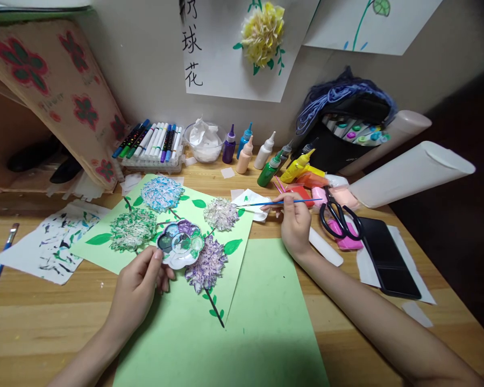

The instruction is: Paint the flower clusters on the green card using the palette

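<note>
The paintbrush (258, 204) lies across the far right of the green picture sheet (197, 189), bristles at the right edge of the pale flower (221, 215); contact cannot be confirmed. Your right hand (293, 223) pinches its handle. If your fingers slip, the bristles could mark the sheet or the nearby leaf (240, 213). Your left hand (143, 274) grips the left rim of the paint palette (180, 263), held over the picture, overlapping the purple flower (207, 267) in view. Caution: tilting the palette may spill wet paint onto the petals; lowering it may crush them. Farther out, on the counter (64, 333), the green bottle (268, 172) stands beyond the brush; a wide forearm sweep could topple it.
</note>
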Available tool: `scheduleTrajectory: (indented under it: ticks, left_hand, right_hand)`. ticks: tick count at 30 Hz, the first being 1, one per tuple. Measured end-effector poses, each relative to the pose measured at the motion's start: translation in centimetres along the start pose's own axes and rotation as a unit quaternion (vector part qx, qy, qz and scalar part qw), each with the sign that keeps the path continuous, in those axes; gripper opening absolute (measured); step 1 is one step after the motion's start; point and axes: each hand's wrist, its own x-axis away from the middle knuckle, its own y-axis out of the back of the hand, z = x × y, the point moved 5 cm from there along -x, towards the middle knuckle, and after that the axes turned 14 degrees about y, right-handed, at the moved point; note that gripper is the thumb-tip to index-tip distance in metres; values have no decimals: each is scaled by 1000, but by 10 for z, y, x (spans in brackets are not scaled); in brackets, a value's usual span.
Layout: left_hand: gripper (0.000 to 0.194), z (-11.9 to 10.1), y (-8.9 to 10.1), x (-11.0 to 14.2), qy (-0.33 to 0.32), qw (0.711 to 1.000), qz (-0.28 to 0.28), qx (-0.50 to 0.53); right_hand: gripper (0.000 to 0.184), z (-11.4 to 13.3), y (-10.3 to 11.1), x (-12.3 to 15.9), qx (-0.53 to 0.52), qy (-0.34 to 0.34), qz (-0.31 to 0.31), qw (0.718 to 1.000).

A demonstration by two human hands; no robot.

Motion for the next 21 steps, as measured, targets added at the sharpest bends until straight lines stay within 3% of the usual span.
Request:
scheduleTrajectory:
  ticks: [15,21]
  left_hand:
    - [35,2,0,-1,0,1000,2,8]
    - [36,1,0,0,-3,1000,2,5]
  right_hand:
    - [33,13,4,-1,12,56,-43,997]
    - [31,6,1,-1,-4,19,-13,1000]
